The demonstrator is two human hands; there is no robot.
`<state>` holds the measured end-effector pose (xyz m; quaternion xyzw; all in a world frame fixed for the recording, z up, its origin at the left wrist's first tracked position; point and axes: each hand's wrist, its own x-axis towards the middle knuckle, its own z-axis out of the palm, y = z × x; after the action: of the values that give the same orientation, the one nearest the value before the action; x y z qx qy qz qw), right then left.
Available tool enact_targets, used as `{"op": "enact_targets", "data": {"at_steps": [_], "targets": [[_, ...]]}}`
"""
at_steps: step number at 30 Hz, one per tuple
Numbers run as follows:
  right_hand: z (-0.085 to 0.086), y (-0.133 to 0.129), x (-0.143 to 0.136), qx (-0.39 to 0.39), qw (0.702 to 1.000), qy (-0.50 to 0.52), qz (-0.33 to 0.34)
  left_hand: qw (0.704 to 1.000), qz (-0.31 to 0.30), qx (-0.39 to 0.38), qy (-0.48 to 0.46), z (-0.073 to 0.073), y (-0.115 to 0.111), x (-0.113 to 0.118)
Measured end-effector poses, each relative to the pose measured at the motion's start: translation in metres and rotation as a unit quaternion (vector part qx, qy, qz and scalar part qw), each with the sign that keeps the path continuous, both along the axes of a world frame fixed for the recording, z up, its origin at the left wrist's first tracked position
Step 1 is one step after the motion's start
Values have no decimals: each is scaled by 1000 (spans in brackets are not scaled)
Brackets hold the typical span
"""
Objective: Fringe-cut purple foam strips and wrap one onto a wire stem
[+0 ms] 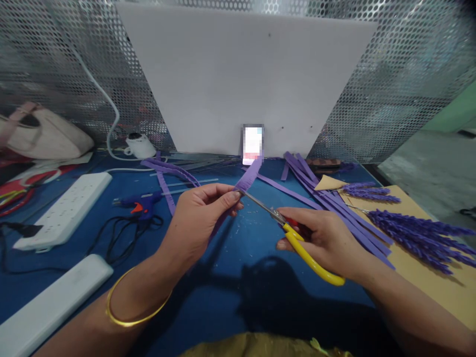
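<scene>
My left hand (203, 215), with a gold bangle at the wrist, pinches a purple paper strip (250, 176) over the middle of the blue table. Fine cuts show along the strip, and its upper end rises in front of a lit phone. My right hand (320, 235) holds scissors (308, 258) with yellow handles and a red part between the fingers. Their blades point up and left and reach the strip beside my left thumb. Whether the blades are parted is too small to tell. Small pale scraps lie on the table below the strip.
Purple strips (345, 213) and lavender-like stems (412, 233) on brown paper (457, 277) lie right. Left are a blue glue gun (143, 202), cords, power strips (67, 210), a white cup (140, 146) and a bag (48, 131). A phone (253, 141) leans on the white board (238, 74).
</scene>
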<state>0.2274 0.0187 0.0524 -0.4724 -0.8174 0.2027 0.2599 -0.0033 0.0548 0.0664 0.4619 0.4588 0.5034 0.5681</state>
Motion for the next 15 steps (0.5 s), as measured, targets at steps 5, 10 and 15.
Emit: {"op": "enact_targets", "data": {"at_steps": [5, 10, 15], "targets": [[0, 1, 0, 3, 1000, -4, -1, 1000, 2, -10, -8, 0, 0, 1], [0, 1, 1, 8, 1000, -13, -4, 999, -2, -28, -29, 2, 0, 2], [-3, 2, 1, 28, 1000, -10, -6, 1000, -4, 1, -19, 1, 1, 2]]}}
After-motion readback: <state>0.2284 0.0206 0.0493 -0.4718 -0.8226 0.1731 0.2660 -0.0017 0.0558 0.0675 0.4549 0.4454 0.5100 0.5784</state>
